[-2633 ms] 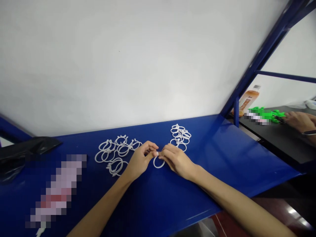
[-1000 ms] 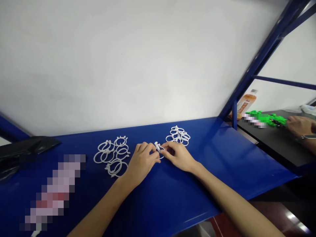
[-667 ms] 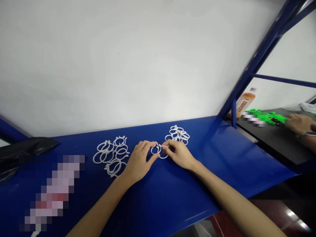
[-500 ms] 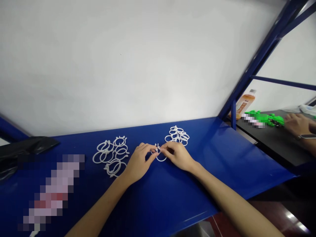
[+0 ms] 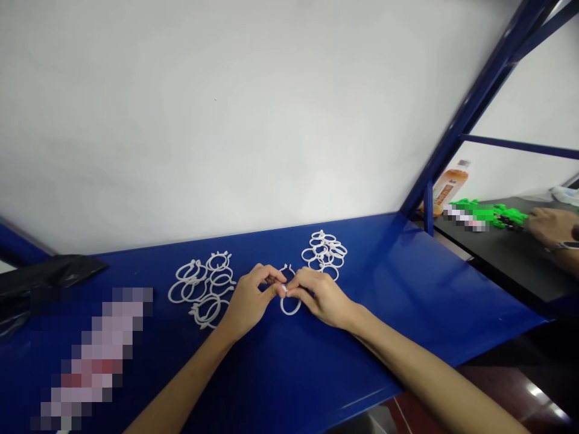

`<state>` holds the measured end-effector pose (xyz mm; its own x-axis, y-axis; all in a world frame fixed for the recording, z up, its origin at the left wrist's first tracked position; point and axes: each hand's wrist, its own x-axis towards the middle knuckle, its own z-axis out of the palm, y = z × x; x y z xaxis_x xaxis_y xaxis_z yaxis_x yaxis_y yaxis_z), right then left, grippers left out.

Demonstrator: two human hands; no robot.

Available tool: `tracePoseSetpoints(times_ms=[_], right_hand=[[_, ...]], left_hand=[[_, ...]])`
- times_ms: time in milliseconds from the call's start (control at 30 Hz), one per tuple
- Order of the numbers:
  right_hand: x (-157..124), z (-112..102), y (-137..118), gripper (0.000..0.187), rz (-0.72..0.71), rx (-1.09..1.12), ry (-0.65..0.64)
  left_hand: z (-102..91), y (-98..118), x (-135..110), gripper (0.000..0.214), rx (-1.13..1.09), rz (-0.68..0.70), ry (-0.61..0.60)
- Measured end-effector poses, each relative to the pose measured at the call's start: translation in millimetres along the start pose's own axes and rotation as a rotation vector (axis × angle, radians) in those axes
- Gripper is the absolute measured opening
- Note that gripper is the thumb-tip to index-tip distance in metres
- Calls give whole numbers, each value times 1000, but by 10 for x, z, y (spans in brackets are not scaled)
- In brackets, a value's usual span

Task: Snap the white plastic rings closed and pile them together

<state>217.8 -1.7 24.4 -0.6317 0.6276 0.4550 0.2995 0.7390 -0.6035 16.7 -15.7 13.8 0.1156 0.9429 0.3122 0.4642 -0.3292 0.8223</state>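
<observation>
Near the middle of the blue table, my left hand and my right hand meet fingertip to fingertip. Both pinch the small knobbed ends of a white plastic ring, whose loop hangs toward me below the fingers. Whether those ends are joined is hidden by my fingertips. Just beyond the fingers, another white ring shows two upright ends standing apart, its lower part covered by my hands. Left of my left hand lies a spread of white rings with open ends. Past my right hand sits a heap of white rings.
A black plastic bag and a blurred-out item lie on the left of the blue table. At right, across a blue frame post, are a bottle, green parts and another person's hand on a black table.
Both hands have come slightly nearer to me with the pinched ring. The ring behind them shows more clearly, and more of the right heap is uncovered.
</observation>
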Motion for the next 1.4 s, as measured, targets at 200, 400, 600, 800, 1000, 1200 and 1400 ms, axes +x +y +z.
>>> tracePoseSetpoints(times_ms=[200,400,600,800,1000,1200,1400], right_hand=[[24,76,2,21,240,-210,191],[78,-191,259,22,460,-494,275],[262,-407,569,29,736,-733,278],[458,-287,693,31,786,-830,239],[458,-277,669,39,750,-943,261],[331,-253,402,32,563,-809,277],[186,-36,212,18,347,-316,156]], left_hand=[[62,-31,3,33,-124,-57,-39],[148,-55,-42,26,444,216,22],[181,-165,-32,16,748,236,-19],[164,-151,-47,6,690,209,-9],[152,-147,-46,7,692,219,-4],[157,-162,-44,12,669,237,30],[122,-79,-36,13,557,338,97]])
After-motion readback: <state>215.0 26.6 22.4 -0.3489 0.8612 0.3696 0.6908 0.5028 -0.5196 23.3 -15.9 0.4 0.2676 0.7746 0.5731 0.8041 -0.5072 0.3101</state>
